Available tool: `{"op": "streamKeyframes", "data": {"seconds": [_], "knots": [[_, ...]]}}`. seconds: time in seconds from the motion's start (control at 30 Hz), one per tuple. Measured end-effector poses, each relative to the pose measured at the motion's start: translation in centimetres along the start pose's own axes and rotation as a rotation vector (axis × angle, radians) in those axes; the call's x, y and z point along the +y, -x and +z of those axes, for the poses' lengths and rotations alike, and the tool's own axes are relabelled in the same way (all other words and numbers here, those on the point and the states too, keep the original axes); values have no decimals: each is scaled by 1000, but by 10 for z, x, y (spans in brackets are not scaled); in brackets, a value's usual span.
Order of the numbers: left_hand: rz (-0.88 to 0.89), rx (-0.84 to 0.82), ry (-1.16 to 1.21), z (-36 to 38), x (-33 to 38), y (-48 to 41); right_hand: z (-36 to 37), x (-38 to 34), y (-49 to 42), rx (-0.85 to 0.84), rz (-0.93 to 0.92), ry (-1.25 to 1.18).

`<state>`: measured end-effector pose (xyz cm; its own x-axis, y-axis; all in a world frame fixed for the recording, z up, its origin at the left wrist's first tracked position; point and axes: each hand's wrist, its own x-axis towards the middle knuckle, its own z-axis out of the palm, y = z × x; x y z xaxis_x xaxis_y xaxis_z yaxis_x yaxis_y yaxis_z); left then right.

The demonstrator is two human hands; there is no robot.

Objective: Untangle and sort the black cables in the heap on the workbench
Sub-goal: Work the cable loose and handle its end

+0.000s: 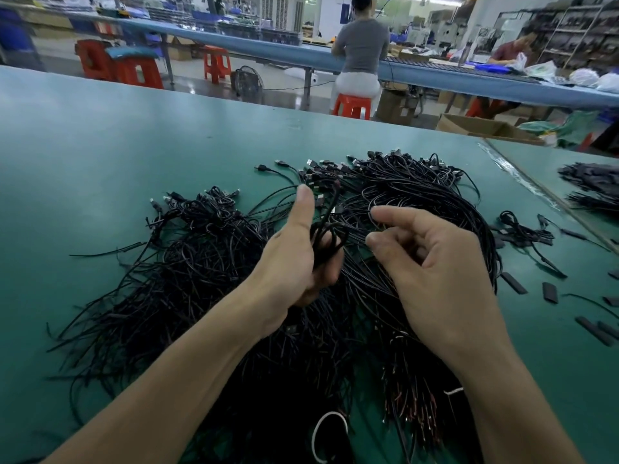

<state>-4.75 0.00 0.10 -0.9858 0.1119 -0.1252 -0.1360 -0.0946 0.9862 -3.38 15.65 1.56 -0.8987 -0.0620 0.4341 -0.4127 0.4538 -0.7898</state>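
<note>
A wide heap of thin black cables (187,279) with small plugs at their far ends covers the green workbench (100,155). My left hand (294,259) is raised over the heap's middle, thumb up, fingers curled round a small bunch of black cables (326,232) that loops out of the fist. My right hand (432,266) hovers just to the right, index finger and thumb bent toward each other with a thin strand near them; whether they pinch it is unclear.
Short black sleeve pieces (549,291) and a few loose cables (522,232) lie at the right. Another black bundle (593,182) sits on the adjoining table. A white ring (330,433) lies near the front edge. People work at a far bench (361,45).
</note>
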Motion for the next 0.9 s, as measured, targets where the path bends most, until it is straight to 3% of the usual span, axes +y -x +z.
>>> {"op": "streamKeyframes", "data": {"seconds": [0.13, 0.4, 0.63, 0.9], "knots": [[57, -55, -79, 0, -1, -2, 3, -5, 2, -41, -84, 80], [168, -150, 90, 2, -3, 0, 3, -13, 4, -246, -142, 98], [110, 122, 176, -1, -3, -5, 2, -15, 8, -165, -77, 193], [148, 40, 123, -2, -7, -8, 14, -13, 10, -98, 39, 205]]}}
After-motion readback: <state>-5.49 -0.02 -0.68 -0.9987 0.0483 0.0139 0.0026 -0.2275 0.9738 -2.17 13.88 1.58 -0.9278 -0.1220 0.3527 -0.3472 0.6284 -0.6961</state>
